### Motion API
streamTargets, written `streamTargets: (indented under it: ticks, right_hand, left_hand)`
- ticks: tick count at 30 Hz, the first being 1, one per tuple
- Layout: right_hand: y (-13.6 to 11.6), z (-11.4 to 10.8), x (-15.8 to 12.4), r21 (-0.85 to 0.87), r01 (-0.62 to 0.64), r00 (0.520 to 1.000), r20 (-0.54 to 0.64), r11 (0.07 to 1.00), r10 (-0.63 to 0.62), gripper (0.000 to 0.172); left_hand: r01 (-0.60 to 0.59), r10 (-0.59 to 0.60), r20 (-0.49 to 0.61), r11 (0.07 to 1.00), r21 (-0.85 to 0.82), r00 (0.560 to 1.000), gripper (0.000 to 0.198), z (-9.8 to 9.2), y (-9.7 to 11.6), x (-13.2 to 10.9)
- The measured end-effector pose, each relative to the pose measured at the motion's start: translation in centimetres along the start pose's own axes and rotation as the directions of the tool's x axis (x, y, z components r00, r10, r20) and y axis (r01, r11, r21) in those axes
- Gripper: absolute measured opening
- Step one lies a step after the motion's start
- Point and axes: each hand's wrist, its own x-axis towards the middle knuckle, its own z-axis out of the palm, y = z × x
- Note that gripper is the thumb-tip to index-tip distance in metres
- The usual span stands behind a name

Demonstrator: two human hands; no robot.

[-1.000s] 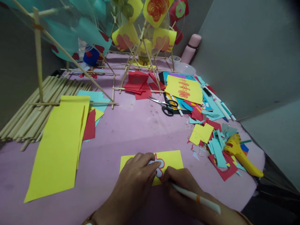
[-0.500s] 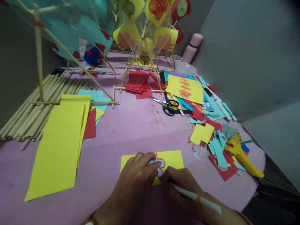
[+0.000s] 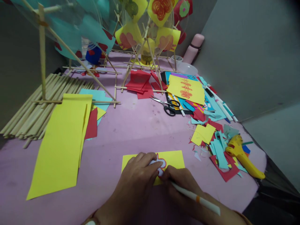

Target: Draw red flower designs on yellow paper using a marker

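Broadly, a pinkish tabletop [image 3: 131, 128] is bounded at the right by a plain grey wall [image 3: 253, 62]; at the far side stick frames [image 3: 42, 59] are set up, hung with turquoise, yellow and red paper, and a pink bottle [image 3: 194, 50] is placed near the wall; at the left a heap of sticks [image 3: 32, 118] is partly overlapped by long yellow sheets [image 3: 58, 150]; black-handled scissors [image 3: 166, 104] are laid open beyond the middle, while paper scraps [image 3: 219, 153] are strewn at the right, with a yellow glue gun [image 3: 246, 162] rested beside them. At the near edge a yellow card [image 3: 175, 157] is laid flat, and on it a pale cut-out [image 3: 161, 164], bordered by a red line, is held down by the left hand [image 3: 138, 175]; its fingers are bent and bunched, the thumb being stretched over the cut-out, though whether anything is pinched cannot be told; the right hand [image 3: 180, 184] is turned inward at the card's lower edge, its fingers curled around a white marker [image 3: 195, 197], whose tip is hidden and whose barrel is slanted back across the forearm.
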Motion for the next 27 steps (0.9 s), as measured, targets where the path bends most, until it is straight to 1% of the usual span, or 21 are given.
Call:
streamTargets:
  ticks: [8, 12, 17, 25, 27]
  right_hand:
    - [0.33, 0.28, 0.08, 0.026, 0.027, 0.999, -0.036, 0.999, -0.026, 0.016]
    - [0.13, 0.26, 0.03, 0.016, 0.020, 0.999, -0.034, 1.000, -0.019, 0.017]
    - [0.14, 0.35, -0.02, 0.018, 0.019, 0.999, -0.052, 1.000, -0.018, 0.017]
    - [0.02, 0.53, 0.07, 0.026, 0.003, 0.997, -0.076, 1.000, -0.001, 0.015]
    - [-0.13, 0.46, 0.04, 0.004, -0.005, 0.998, -0.069, 1.000, 0.005, 0.016]
  left_hand:
    - [0.023, -0.023, 0.006, 0.999, -0.042, 1.000, 0.021, -0.13, 0.18, 0.21]
    - [0.017, -0.016, 0.012, 0.999, -0.036, 1.000, 0.019, -0.09, 0.07, 0.10]
    - [-0.004, 0.004, 0.005, 1.000, -0.026, 1.000, 0.028, 0.14, -0.18, -0.08]
    - [-0.001, 0.001, -0.008, 0.999, -0.043, 1.000, 0.027, 0.28, -0.35, -0.10]
    - [0.001, -0.001, -0.010, 0.999, -0.041, 1.000, 0.027, 0.33, -0.38, -0.19]
